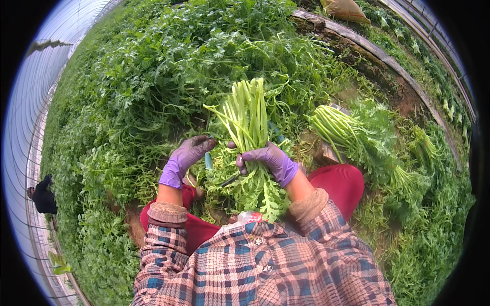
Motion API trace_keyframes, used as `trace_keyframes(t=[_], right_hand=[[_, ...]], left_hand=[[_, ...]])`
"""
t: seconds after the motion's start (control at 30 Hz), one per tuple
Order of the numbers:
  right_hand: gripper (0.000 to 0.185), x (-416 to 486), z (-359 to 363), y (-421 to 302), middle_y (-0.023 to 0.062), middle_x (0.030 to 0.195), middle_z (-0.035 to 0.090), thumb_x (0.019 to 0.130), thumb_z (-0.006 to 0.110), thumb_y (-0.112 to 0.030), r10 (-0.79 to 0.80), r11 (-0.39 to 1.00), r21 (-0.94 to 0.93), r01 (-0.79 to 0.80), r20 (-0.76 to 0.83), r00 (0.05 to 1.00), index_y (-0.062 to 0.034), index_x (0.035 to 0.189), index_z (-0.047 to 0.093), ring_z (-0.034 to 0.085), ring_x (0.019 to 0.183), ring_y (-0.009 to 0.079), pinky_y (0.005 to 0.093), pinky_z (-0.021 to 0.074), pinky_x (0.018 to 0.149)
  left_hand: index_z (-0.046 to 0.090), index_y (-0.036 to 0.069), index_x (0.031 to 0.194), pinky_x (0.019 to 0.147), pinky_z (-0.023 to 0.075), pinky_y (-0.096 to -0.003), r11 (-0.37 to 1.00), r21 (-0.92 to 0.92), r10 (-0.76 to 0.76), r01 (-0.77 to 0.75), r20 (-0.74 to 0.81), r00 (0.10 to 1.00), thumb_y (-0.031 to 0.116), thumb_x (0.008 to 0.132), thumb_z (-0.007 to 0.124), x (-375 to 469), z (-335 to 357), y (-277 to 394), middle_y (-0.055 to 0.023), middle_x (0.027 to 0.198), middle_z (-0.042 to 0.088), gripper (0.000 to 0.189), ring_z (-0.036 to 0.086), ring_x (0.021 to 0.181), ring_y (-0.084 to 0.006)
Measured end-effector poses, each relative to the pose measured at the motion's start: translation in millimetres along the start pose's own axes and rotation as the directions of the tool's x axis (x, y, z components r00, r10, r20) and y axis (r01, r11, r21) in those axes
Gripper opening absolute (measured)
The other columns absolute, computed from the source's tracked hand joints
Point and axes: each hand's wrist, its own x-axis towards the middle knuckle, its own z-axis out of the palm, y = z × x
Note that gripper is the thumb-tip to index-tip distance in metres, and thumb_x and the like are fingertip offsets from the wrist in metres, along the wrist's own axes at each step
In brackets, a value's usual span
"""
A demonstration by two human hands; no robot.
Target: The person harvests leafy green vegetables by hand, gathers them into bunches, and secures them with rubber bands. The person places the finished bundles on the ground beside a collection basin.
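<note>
My right hand (268, 158), in a purple glove, grips a bunch of leafy green stalks (249, 114) just above its leaves. The cut stalk ends point away from me and the leaves hang toward my lap. A thin dark tool (230, 180), its kind unclear, sticks out beneath the fingers of that hand. My left hand (195, 149), gloved too, is raised left of the bunch, its thumb and fingertips drawn together near a stray stem; whether it pinches something is unclear. A blue object (208, 160), partly hidden, lies between the hands.
A larger pile of cut stalks (337, 124) lies at the right, with smaller bunches (423, 145) beyond. Dense leafy plants (153, 69) grow ahead and left. A pale border strip (367, 42) curves along the upper right, near a sack (344, 9). Another person (45, 195) is far left.
</note>
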Motion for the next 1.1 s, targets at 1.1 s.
trace_keyframes(t=[1.1], right_hand=[[0.076, 2.8, 28.7, -67.4, 0.0161, 0.097, 0.065, 0.070, 0.070, -0.018, -0.101, 0.957, -0.262, 0.120, 0.085, 0.991, 0.0037, 0.135, 0.038, 0.063, 0.094, 0.0262, 0.0378, 0.0457, 0.093]], left_hand=[[0.052, 0.003, 0.122, 0.087, 0.0476, -0.0319, 0.980, -0.174, 0.140, -0.101, 0.228, 0.964, 0.018, 0.072, 0.080, -11.6, 111.8, 78.2, -0.0065, 0.108, 0.062, 0.059, 0.057, 0.100, -0.0205]])
